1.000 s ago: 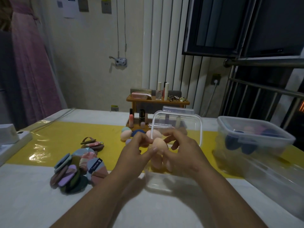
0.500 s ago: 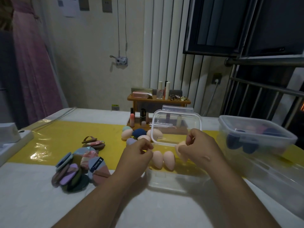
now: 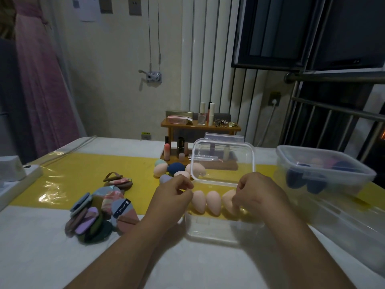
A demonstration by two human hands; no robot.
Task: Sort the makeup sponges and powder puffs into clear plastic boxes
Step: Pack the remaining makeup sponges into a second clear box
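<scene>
A clear plastic box stands open in front of me, its lid raised at the back. Three peach makeup sponges lie in a row inside: the left sponge, the middle sponge and the right sponge. My right hand grips the right sponge from above. My left hand hovers at the box's left rim with curled fingers, and nothing shows in them. Several loose sponges lie behind the box. A pile of powder puffs lies to the left.
A second clear box with dark blue sponges stands at the right, and another clear container lies in front of it. A wooden cosmetics shelf stands at the back. A smaller puff stack and a white device are on the left.
Both hands came apart and dropped to the box. Two peach sponges were set down inside, and my right hand lowered a third beside them.
</scene>
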